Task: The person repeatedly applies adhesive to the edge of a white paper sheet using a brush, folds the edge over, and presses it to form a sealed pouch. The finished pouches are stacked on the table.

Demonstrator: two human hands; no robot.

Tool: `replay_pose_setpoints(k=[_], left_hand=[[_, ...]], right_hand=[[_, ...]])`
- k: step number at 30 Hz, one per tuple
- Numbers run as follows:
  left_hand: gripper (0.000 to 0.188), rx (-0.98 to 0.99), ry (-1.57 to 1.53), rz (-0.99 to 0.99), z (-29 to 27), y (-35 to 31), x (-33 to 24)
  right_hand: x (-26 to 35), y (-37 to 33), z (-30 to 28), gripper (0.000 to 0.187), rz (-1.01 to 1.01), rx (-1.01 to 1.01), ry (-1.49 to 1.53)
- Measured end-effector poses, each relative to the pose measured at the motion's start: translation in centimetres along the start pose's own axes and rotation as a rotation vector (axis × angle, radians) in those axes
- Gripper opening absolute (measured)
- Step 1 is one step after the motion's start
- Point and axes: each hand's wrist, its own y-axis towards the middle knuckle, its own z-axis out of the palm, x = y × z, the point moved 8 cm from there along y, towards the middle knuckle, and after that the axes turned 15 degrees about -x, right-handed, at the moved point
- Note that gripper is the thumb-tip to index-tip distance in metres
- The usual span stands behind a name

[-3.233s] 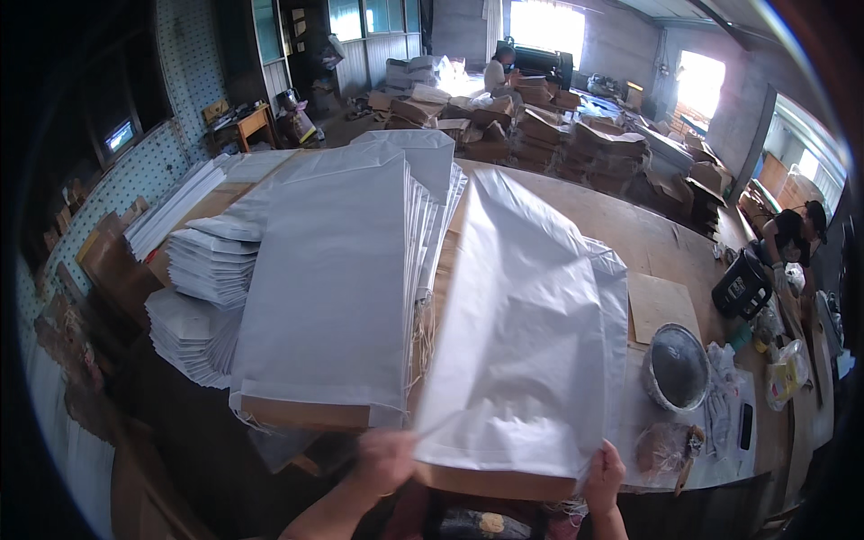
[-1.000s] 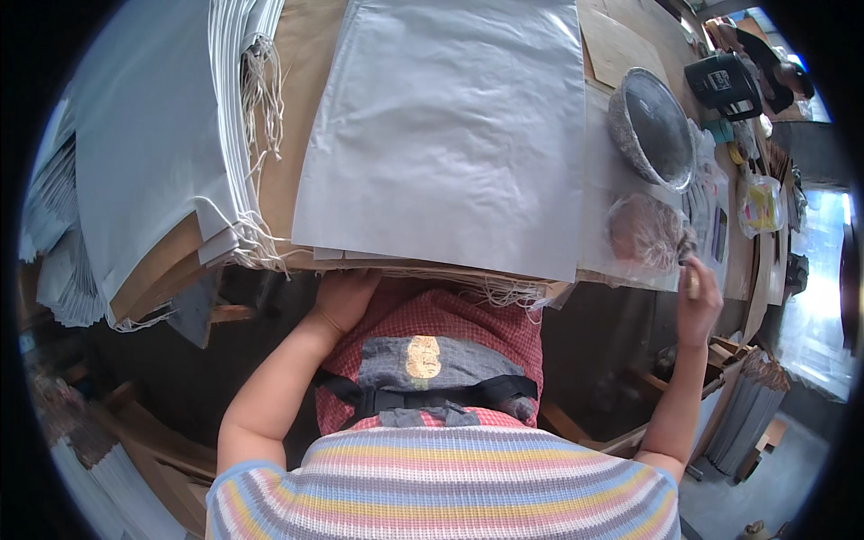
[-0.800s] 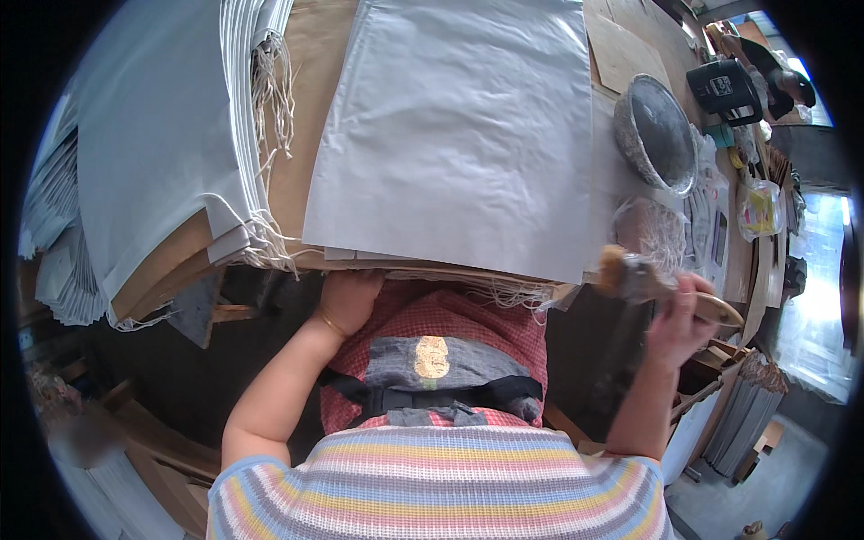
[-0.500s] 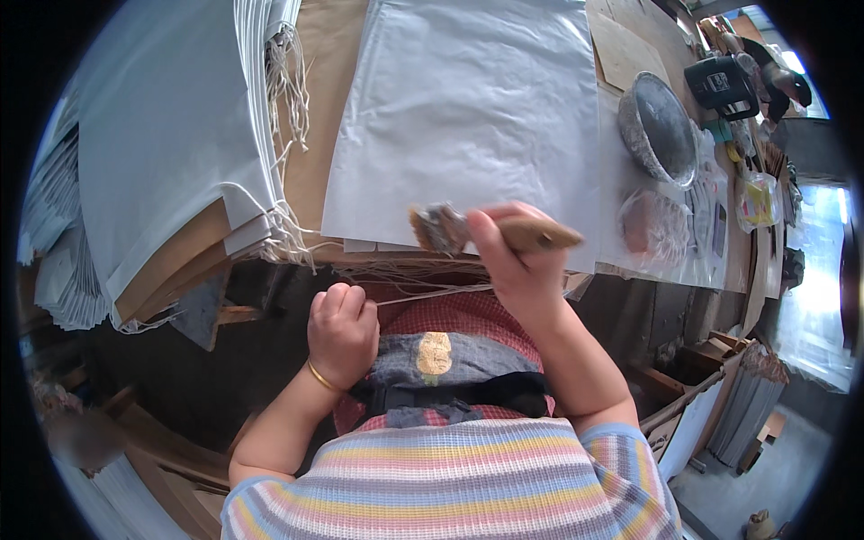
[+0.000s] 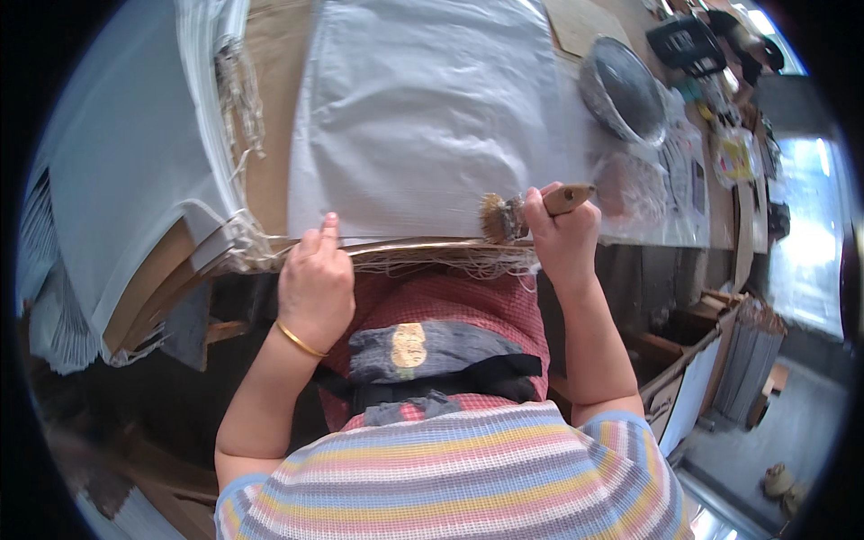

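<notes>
In my right hand, closed around its wooden handle, is a wide brush. Its pale bristles point left at the near edge of a large white sheet, by the sheet's right side. My left hand rests at the near left corner, one or two fingers stretched onto the white surface and the others bent. The thumb is hidden from sight. Pale cords hang along the table's front edge, below the sheet. Right of the sheet stands a crusted bowl with a grey inside.
Stacked white bags with knotted cords lie to the left. On the right are clear plastic wrapping, a black container and a yellow-labelled packet. Folded grey boards stand below at right.
My left hand has moved up from near my lap to the sheet's edge, stretching fingers out from a fist. My right hand has carried the brush to the right, toward the sheet's near right side.
</notes>
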Motion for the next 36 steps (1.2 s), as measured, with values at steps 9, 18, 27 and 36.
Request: replay_pose_setpoints(k=[9, 18, 27, 36], left_hand=[[0.005, 0.008, -0.009, -0.013, -0.3, 0.3, -0.4], [0.006, -0.145, -0.117, -0.025, -3.0, 0.4, -1.8], [0.009, 0.080, -1.197, -0.294, -9.2, -0.5, -6.2], [0.009, -0.320, -0.403, -0.187, -14.8, 1.2, -0.1]], right_hand=[[-3.0, 4.0, -2.3, 0.024, 0.139, 0.006, 0.189], [-13.9, 6.6, -13.9, 0.025, -0.380, -0.105, -0.392], [-0.7, -5.0, -5.0, 0.038, -0.120, 0.439, 0.414], [-2.6, -3.9, -9.2, 0.024, -0.041, 0.445, 0.468]])
